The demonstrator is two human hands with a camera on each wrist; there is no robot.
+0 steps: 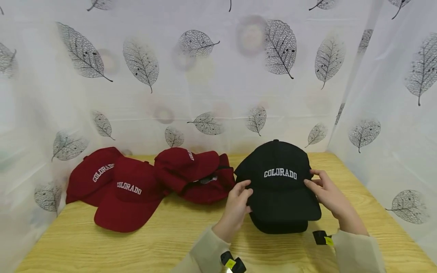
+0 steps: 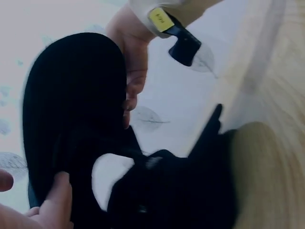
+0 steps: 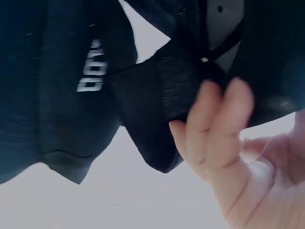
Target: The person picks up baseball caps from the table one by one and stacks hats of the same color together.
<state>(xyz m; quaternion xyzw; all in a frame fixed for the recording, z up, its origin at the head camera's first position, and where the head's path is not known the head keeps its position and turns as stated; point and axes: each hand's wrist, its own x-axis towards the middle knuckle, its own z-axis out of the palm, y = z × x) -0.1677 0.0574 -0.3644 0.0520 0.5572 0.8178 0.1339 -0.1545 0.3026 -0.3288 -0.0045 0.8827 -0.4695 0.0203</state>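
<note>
A black baseball cap (image 1: pixel 280 172) with white COLORADO lettering is held between both hands, its brim toward the person. The left hand (image 1: pixel 235 204) grips its left side near the brim. On the other side, the right hand (image 1: pixel 331 195) holds the cap with thumb and fingers. Beneath it shows the brim of a second black cap (image 1: pixel 280 227); most of that cap is hidden from the head view. The left wrist view has the held cap's brim (image 2: pixel 76 81) above the dark lower cap (image 2: pixel 186 191). Fingers (image 3: pixel 209 124) curl at the cap edge in the right wrist view.
Several dark red caps with white lettering lie left of the black ones: two overlapping caps (image 1: pixel 128 189) at far left, others piled (image 1: pixel 186 167) nearer the middle. The wooden table (image 1: pixel 164 246) is bordered by leaf-patterned white curtains (image 1: pixel 218 91) behind and at both sides.
</note>
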